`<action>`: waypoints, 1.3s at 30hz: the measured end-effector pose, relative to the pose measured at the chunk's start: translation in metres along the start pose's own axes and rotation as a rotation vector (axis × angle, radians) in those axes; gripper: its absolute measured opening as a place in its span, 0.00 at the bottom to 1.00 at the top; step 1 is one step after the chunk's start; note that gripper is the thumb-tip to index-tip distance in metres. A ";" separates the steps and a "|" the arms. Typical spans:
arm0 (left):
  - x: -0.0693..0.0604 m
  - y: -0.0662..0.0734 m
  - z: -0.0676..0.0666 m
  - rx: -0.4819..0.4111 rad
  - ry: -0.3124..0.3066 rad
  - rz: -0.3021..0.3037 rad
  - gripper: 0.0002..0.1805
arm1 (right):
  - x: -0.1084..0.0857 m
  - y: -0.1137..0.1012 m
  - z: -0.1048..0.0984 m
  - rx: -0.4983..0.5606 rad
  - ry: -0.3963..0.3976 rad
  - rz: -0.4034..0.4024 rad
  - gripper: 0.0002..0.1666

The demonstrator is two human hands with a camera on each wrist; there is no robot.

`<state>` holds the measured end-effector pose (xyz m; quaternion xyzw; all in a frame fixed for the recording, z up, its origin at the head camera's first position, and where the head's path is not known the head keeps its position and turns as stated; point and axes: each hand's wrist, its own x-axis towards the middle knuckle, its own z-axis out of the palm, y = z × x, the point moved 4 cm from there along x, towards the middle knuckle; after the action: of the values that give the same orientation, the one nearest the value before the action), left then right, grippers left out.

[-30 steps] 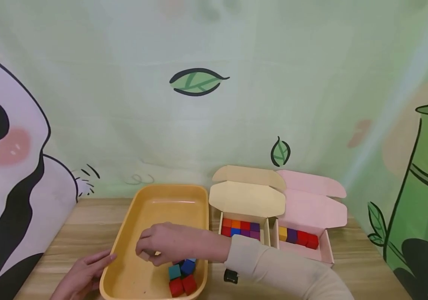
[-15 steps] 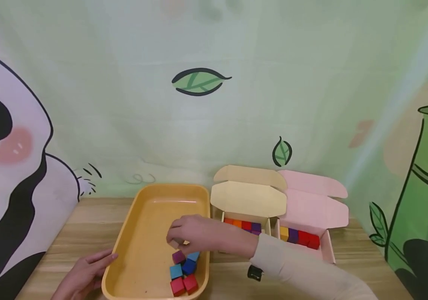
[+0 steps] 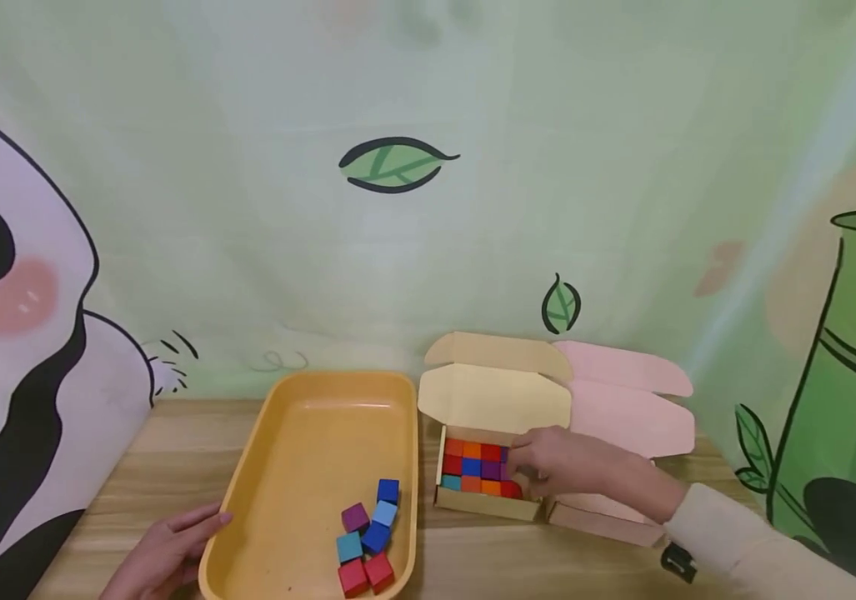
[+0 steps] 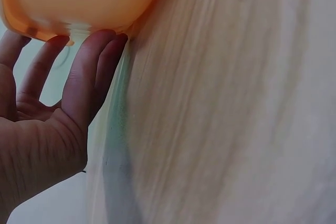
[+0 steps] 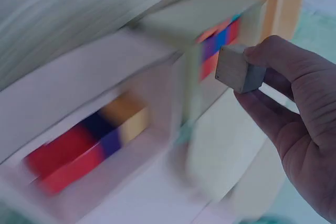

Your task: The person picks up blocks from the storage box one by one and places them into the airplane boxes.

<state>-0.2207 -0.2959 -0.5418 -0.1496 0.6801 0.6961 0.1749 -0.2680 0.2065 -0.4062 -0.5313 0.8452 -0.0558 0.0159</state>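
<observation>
In the right wrist view, my right hand (image 5: 294, 93) pinches a plain wooden cube (image 5: 232, 69) between thumb and fingers. The head view has that hand over the right side of the cream box (image 3: 483, 503), where rows of coloured cubes (image 3: 471, 467) lie; the held cube is hidden there. Beside it is the pink box (image 3: 608, 525), with a short row of red, purple and yellow cubes (image 5: 73, 166). My left hand (image 3: 165, 550) touches the left rim of the yellow tray (image 3: 300, 450) with nearly straight fingers. Blue, purple, teal and red cubes (image 3: 375, 537) sit in the tray.
Both boxes have raised lids, one cream (image 3: 495, 396) and one pink (image 3: 630, 408), leaning back near the printed cloth backdrop (image 3: 247, 208). The wood-patterned tabletop (image 3: 473, 558) runs under everything. A small black device (image 3: 678, 563) sits at the right wrist.
My right hand has moved right, from above the tray to the cream box, with the wooden cube. The tray's cubes are now uncovered to view. My left hand stays at the rim.
</observation>
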 end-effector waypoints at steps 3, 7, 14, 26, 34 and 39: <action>-0.001 0.000 -0.001 0.005 0.003 -0.005 0.45 | -0.026 0.017 -0.005 0.004 -0.032 0.047 0.14; -0.002 0.000 -0.001 0.000 0.004 -0.012 0.46 | -0.053 0.033 -0.008 -0.012 -0.050 0.080 0.15; -0.004 0.002 -0.002 -0.005 -0.017 0.013 0.43 | -0.072 0.048 -0.002 0.030 -0.094 0.182 0.16; 0.000 0.002 -0.001 0.012 0.040 0.003 0.40 | -0.070 0.059 0.028 0.090 -0.178 0.136 0.11; 0.001 0.002 0.003 0.022 -0.008 0.023 0.40 | -0.075 0.059 0.053 0.079 0.000 0.041 0.15; 0.000 0.001 0.002 0.028 0.049 0.014 0.42 | -0.072 0.054 0.055 0.013 0.124 0.082 0.16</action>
<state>-0.2210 -0.2942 -0.5406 -0.1593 0.6950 0.6837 0.1556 -0.2801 0.2901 -0.4695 -0.4915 0.8653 -0.0934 -0.0305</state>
